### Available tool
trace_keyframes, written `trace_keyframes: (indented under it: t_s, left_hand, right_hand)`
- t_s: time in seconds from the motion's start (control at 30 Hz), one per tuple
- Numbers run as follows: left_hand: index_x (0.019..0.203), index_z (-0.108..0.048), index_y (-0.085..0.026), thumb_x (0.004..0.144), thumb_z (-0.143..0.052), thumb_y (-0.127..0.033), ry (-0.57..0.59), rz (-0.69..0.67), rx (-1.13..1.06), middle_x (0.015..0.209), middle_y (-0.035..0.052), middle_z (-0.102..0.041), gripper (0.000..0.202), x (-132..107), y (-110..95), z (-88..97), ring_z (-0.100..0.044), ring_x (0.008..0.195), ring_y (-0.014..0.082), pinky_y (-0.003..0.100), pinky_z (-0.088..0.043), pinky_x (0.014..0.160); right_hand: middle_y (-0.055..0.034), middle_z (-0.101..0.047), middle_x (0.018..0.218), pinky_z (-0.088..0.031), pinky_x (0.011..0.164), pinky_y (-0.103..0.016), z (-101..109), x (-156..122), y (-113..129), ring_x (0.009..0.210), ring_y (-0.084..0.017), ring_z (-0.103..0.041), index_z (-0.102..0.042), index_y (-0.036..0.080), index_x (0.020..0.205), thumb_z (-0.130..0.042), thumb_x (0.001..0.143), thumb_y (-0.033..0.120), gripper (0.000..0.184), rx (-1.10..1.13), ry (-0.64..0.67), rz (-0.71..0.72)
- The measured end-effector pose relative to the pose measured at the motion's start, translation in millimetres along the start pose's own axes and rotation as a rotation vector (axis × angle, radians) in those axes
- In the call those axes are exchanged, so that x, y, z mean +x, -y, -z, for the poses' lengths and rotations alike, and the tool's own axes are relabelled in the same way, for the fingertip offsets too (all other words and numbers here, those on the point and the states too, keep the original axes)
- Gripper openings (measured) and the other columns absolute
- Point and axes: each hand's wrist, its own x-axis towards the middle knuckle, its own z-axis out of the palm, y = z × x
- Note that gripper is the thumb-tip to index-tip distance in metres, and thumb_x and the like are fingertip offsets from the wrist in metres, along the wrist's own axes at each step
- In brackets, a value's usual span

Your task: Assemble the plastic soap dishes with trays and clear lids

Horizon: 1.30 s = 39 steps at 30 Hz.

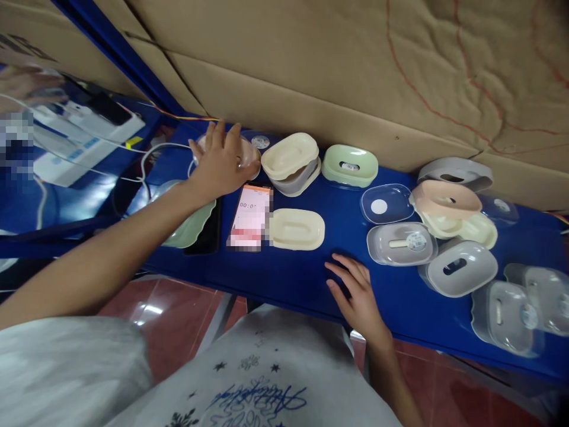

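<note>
My left hand point(220, 163) reaches across to the back of the blue table, fingers spread over a clear-lidded soap dish point(250, 153) and seeming to touch it. Most of that dish is hidden under the palm. My right hand point(358, 293) rests at the front edge, fingers apart and holding nothing. Between the two hands lies a cream oval tray point(297, 229), beside a phone point(249, 216) with a timer on its screen. Behind the phone, another cream tray point(291, 155) leans on a stacked dish. A green soap dish point(351, 163) stands to its right.
Several grey dishes point(462, 268), a peach one point(447, 200) and clear lids point(387, 203) crowd the right side. A green wavy-edged piece point(195, 225) lies under my left forearm. White cables point(144, 163) run at left, near another person's hand point(26, 83). Cardboard point(311, 83) walls the back.
</note>
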Motion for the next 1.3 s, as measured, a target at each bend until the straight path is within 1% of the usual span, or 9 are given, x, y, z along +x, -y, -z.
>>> trace_keyframes:
  t_s: [0.4, 0.57, 0.67, 0.73, 0.9, 1.0, 1.13, 1.23, 1.3]
  left_hand:
    - [0.173, -0.007, -0.019, 0.095, -0.044, -0.081, -0.043, -0.031, -0.142, 0.186, 0.0022, -0.003, 0.106, 8.5, 3.3, -13.4, 0.007, 0.167, 0.0445, 0.084, 0.013, 0.123]
    - [0.17, -0.019, -0.033, 0.084, -0.052, -0.097, -0.032, -0.133, -0.235, 0.176, -0.0058, -0.031, 0.112, 19.0, 25.9, -18.6, 0.008, 0.162, 0.0482, 0.086, 0.02, 0.12]
    - [0.167, -0.028, -0.028, 0.058, -0.075, -0.101, 0.049, -0.212, -0.206, 0.17, 0.0021, -0.039, 0.139, 34.9, 42.4, -8.9, -0.004, 0.156, 0.0505, 0.091, 0.013, 0.117]
    - [0.164, -0.037, -0.028, 0.051, -0.084, -0.096, 0.097, -0.268, -0.112, 0.164, 0.004, -0.046, 0.14, 44.8, 47.3, 1.4, -0.015, 0.153, 0.0492, 0.091, 0.005, 0.12]
    - [0.154, -0.053, -0.022, 0.072, -0.076, -0.087, 0.171, -0.355, 0.166, 0.155, 0.0063, -0.056, 0.107, 54.4, 40.0, 23.4, -0.036, 0.152, 0.0418, 0.076, -0.005, 0.131]
    - [0.157, -0.048, -0.017, 0.072, -0.07, -0.09, 0.152, -0.357, 0.128, 0.16, 0.0103, -0.052, 0.114, 52.2, 35.7, 36.5, -0.042, 0.151, 0.0405, 0.067, -0.024, 0.132]
    - [0.158, -0.05, -0.033, 0.058, -0.067, -0.099, 0.007, -0.334, 0.002, 0.158, 0.0095, -0.052, 0.121, 17.6, 10.8, 66.2, -0.042, 0.155, 0.0461, 0.06, -0.034, 0.13]
    - [0.16, -0.043, -0.041, 0.075, -0.059, -0.096, -0.06, -0.466, -0.071, 0.157, 0.0042, -0.053, 0.102, -40.3, -35.4, 78.3, -0.049, 0.151, 0.0407, 0.059, -0.041, 0.127]
    - [0.155, -0.047, -0.034, 0.084, -0.067, -0.081, -0.006, -0.618, -0.09, 0.153, 0.0062, -0.058, 0.087, -77.9, -71.7, 71.5, -0.055, 0.147, 0.0373, 0.055, -0.048, 0.123]
  right_hand:
    - [-0.0063, -0.066, 0.152, -0.049, 0.116, -0.055, -1.9, -0.5, -0.5, 0.142, -0.029, -0.061, -0.064, 0.035, 0.147, -0.062, 0.11, 0.031, 0.038, -0.024, -0.003, -0.005]
    - [-0.0062, -0.066, 0.152, -0.048, 0.116, -0.055, -3.4, -1.3, -2.8, 0.142, -0.029, -0.061, -0.064, 0.035, 0.147, -0.062, 0.11, 0.03, 0.038, -0.025, -0.013, 0.003]
    - [-0.0061, -0.066, 0.152, -0.048, 0.116, -0.054, -3.2, -1.0, -2.9, 0.141, -0.028, -0.061, -0.064, 0.035, 0.147, -0.062, 0.11, 0.03, 0.037, -0.026, -0.017, 0.013]
    - [-0.006, -0.067, 0.151, -0.049, 0.115, -0.053, -2.8, -0.6, -2.3, 0.14, -0.028, -0.062, -0.064, 0.034, 0.146, -0.062, 0.11, 0.03, 0.037, -0.026, -0.024, 0.017]
    - [-0.0055, -0.068, 0.15, -0.049, 0.115, -0.052, -2.4, 0.9, 0.1, 0.139, -0.028, -0.062, -0.065, 0.034, 0.144, -0.062, 0.11, 0.03, 0.035, -0.019, -0.026, 0.007]
    - [-0.0059, -0.067, 0.151, -0.049, 0.116, -0.054, -1.9, 1.4, 1.0, 0.14, -0.028, -0.062, -0.065, 0.034, 0.145, -0.061, 0.11, 0.031, 0.035, -0.02, -0.025, 0.007]
    - [-0.0061, -0.062, 0.157, -0.049, 0.119, -0.057, -0.9, -2.3, 3.0, 0.146, -0.029, -0.058, -0.052, 0.038, 0.158, -0.059, 0.111, 0.031, 0.048, -0.01, -0.008, -0.027]
    - [-0.0091, -0.041, 0.174, -0.048, 0.124, -0.059, -2.7, -7.1, 7.6, 0.158, -0.032, -0.045, -0.028, 0.04, 0.172, -0.067, 0.107, 0.036, 0.076, 0.03, -0.083, -0.053]
    - [-0.0098, -0.017, 0.183, -0.047, 0.126, -0.061, -5.2, -7.2, 12.8, 0.162, -0.034, -0.039, -0.011, 0.041, 0.176, -0.075, 0.102, 0.043, 0.098, 0.085, -0.174, -0.014]
